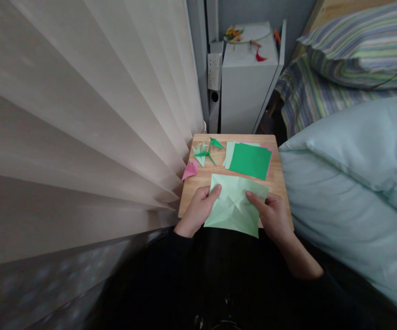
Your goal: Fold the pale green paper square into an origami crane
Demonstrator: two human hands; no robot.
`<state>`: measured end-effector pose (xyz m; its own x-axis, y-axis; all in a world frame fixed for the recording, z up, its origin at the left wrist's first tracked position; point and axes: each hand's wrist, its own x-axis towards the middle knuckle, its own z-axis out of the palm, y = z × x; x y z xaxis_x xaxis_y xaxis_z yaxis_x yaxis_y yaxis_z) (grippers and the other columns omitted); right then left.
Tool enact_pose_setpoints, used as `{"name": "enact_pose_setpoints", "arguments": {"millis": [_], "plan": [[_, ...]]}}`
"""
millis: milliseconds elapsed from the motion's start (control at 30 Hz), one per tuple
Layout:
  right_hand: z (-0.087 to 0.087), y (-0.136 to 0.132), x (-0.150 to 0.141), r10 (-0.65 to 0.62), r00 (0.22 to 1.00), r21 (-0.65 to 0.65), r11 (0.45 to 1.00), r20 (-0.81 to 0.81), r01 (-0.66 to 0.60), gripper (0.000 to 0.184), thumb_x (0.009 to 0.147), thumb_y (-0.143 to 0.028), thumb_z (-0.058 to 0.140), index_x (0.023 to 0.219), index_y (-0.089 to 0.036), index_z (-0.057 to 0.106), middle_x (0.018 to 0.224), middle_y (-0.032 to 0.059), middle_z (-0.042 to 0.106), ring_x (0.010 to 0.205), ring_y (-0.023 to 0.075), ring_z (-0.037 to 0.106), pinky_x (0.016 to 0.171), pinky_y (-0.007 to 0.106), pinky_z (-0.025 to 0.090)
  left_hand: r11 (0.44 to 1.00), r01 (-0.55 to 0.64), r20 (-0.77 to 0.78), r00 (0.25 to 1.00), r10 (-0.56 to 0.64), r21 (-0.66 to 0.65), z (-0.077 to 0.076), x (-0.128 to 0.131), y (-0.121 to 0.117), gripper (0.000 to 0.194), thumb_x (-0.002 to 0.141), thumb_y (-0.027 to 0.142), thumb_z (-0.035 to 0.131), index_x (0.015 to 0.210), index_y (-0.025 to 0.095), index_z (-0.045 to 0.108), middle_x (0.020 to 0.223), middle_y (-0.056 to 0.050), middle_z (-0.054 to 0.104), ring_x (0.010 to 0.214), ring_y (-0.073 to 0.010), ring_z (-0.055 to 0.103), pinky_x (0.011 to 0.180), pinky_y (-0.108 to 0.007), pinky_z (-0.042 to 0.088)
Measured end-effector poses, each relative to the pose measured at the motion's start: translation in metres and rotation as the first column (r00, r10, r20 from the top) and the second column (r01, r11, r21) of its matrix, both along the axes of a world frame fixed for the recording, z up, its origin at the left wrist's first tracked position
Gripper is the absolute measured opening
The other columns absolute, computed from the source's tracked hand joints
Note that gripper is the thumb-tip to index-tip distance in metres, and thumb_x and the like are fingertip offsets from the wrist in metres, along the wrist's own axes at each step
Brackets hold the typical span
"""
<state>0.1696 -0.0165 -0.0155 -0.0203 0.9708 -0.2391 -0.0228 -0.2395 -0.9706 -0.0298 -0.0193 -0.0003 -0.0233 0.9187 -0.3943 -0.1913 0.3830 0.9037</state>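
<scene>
A square sheet of pale green origami paper [234, 208] is spread between my two hands, with fold creases crossing near its middle. My left hand [200, 208] pinches its left edge, thumb on top and fingers hidden underneath. At the right edge, my right hand [274, 214] grips the sheet the same way. Beyond it on the small wooden table [215, 171] lies a stack of coloured paper [251, 160], dark green on top with pale green and pink edges showing. To the left of that stack sit green folded paper cranes [208, 153] and a pink folded piece [190, 170].
A pleated curtain [116, 101] hangs close along the left side of the table. On the right is a bed with a light blue quilt [342, 183] and a striped pillow [366, 46]. A white cabinet [248, 91] stands behind the table with small ornaments on top.
</scene>
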Motion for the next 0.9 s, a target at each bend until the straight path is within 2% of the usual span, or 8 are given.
{"name": "enact_pose_setpoints", "arguments": {"millis": [67,167,233,333,467,600,767,900], "plan": [[0.003,-0.001,0.002,0.053,0.992,0.159,0.985,0.112,-0.071,0.026,0.091,-0.046,0.073,0.095,-0.023,0.084,0.098,0.0087,0.083,0.09,0.0278,0.077,0.081,0.041,0.065,0.997,-0.061,0.05,0.997,0.064,-0.053,0.0,-0.001,0.001,0.044,0.078,0.058,0.079,0.081,0.015,0.074,0.073,-0.007,0.074,0.08,-0.0261,0.073,0.072,-0.034,0.058],[0.005,-0.001,0.003,0.133,0.961,0.414,0.881,0.244,-0.227,0.029,0.098,-0.032,0.062,0.122,-0.027,0.079,0.125,0.0071,0.077,0.12,0.0287,0.072,0.106,0.046,0.057,0.985,-0.126,0.147,0.979,0.143,-0.116,0.0,-0.001,0.003,0.043,0.077,0.056,0.08,0.088,0.015,0.074,0.081,-0.009,0.077,0.091,-0.0287,0.075,0.083,-0.038,0.059],[0.004,0.0,0.004,0.179,0.939,0.494,0.812,0.295,-0.31,0.033,0.099,-0.026,0.059,0.127,-0.03,0.076,0.133,0.0048,0.074,0.125,0.0276,0.07,0.107,0.045,0.057,0.981,-0.131,0.205,0.966,0.159,-0.145,0.0,-0.002,0.005,0.042,0.077,0.054,0.081,0.091,0.015,0.074,0.086,-0.01,0.078,0.094,-0.0293,0.075,0.086,-0.039,0.059],[0.001,0.0,0.006,0.219,0.923,0.513,0.779,0.317,-0.362,0.034,0.098,-0.023,0.059,0.124,-0.034,0.077,0.135,0.0033,0.073,0.124,0.0265,0.071,0.103,0.042,0.059,0.981,-0.137,0.182,0.97,0.16,-0.134,-0.005,-0.004,0.006,0.04,0.078,0.055,0.079,0.09,0.017,0.074,0.086,-0.008,0.078,0.093,-0.0284,0.075,0.085,-0.038,0.06],[0.004,-0.001,0.003,0.174,0.952,0.427,0.863,0.251,-0.27,0.027,0.094,-0.029,0.066,0.117,-0.029,0.082,0.126,0.0066,0.077,0.116,0.029,0.074,0.101,0.044,0.059,0.99,-0.137,0.05,0.989,0.138,-0.037,-0.012,-0.007,0.004,0.041,0.08,0.06,0.076,0.082,0.019,0.071,0.074,-0.004,0.074,0.087,-0.0264,0.074,0.078,-0.035,0.059],[0.01,-0.004,-0.003,0.013,0.982,0.197,0.979,0.188,-0.05,0.037,0.082,-0.041,0.081,0.112,-0.021,0.082,0.112,0.008,0.081,0.095,0.0283,0.075,0.08,0.039,0.061,0.994,-0.108,0.053,0.993,0.108,0.0,-0.01,-0.003,0.001,0.044,0.079,0.063,0.076,0.078,0.019,0.07,0.07,-0.003,0.071,0.085,-0.0254,0.073,0.075,-0.034,0.059],[0.008,-0.003,-0.001,-0.004,0.991,0.318,0.947,0.131,-0.039,0.026,0.087,-0.03,0.076,0.112,-0.026,0.082,0.095,0.0038,0.076,0.086,0.0206,0.067,0.073,0.033,0.053,0.995,-0.095,0.215,0.971,0.102,-0.041,0.003,0.005,0.0,0.044,0.076,0.059,0.082,0.081,0.016,0.073,0.077,-0.006,0.076,0.086,-0.0261,0.075,0.08,-0.037,0.061],[0.006,-0.001,0.007,0.146,0.987,0.371,0.915,0.068,-0.161,0.027,0.091,-0.022,0.07,0.111,-0.035,0.082,0.092,0.0026,0.071,0.085,0.02,0.063,0.072,0.033,0.05,0.989,-0.114,0.303,0.943,0.138,-0.095,0.01,0.005,0.001,0.037,0.076,0.049,0.084,0.083,0.014,0.075,0.084,-0.01,0.079,0.093,-0.0285,0.076,0.086,-0.04,0.061]]}}
